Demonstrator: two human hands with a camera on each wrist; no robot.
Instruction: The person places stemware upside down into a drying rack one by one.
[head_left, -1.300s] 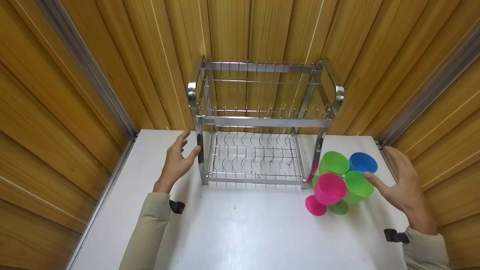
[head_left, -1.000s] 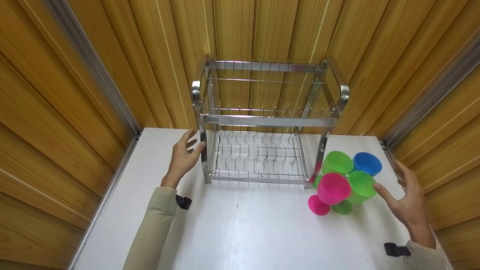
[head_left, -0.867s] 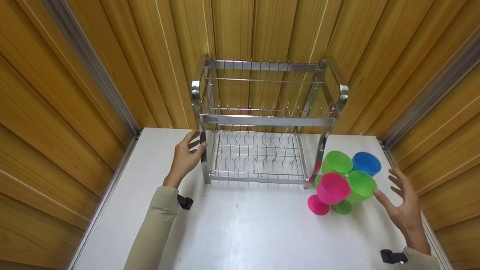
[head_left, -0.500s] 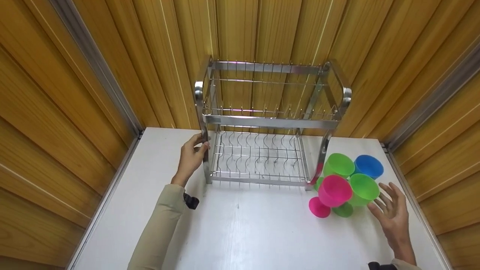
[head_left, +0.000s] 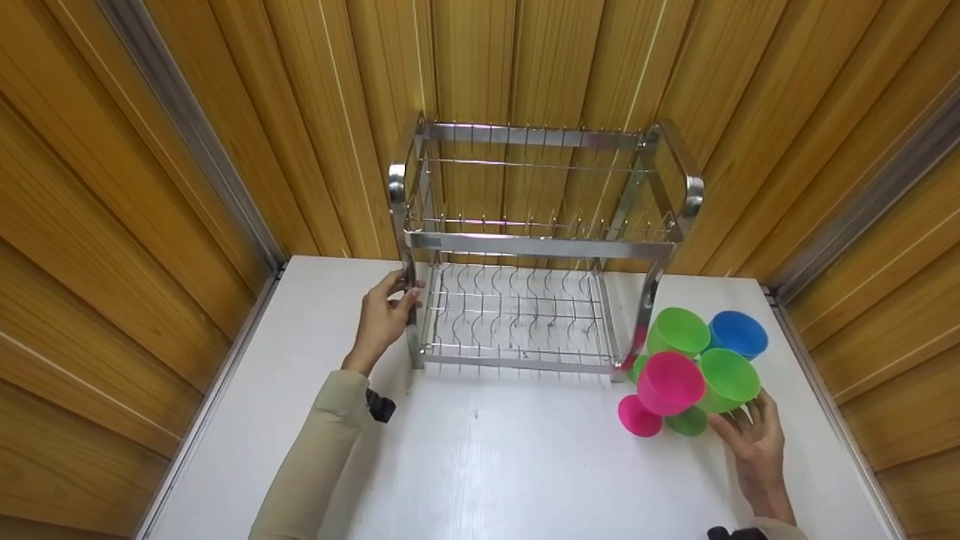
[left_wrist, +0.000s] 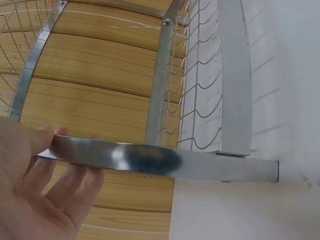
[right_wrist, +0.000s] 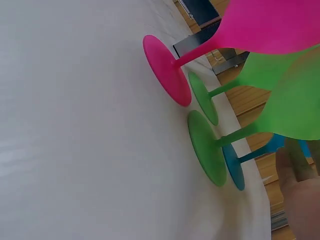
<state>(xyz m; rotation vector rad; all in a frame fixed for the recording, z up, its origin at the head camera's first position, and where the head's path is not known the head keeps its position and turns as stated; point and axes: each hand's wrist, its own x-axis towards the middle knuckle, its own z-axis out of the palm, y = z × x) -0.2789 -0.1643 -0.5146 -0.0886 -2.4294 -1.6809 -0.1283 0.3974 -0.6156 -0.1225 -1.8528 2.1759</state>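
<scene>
The left hand [head_left: 382, 319] pinches the left front post [left_wrist: 150, 159] of the steel rack [head_left: 540, 244]. The right hand [head_left: 759, 450], fingers loosely parted, is at the front green goblet [head_left: 729, 379], contact unclear. Beside it, right of the rack, stand 1 pink goblet [head_left: 670, 384], 1 rear green goblet [head_left: 679, 331], 1 blue goblet [head_left: 739, 334].

A white table [head_left: 480, 472], glossy, with a few small faint marks, bears everything. A two-tier metal rack [head_left: 540, 245] stands upright on its far middle part. On the right, just beside the rack, four goblets stand upright on round feet, close together: a pink goblet [head_left: 670, 382] nearest, a green goblet [head_left: 729, 379] to its right, another green goblet [head_left: 677, 330] and a blue goblet [head_left: 739, 334] farther back.
</scene>
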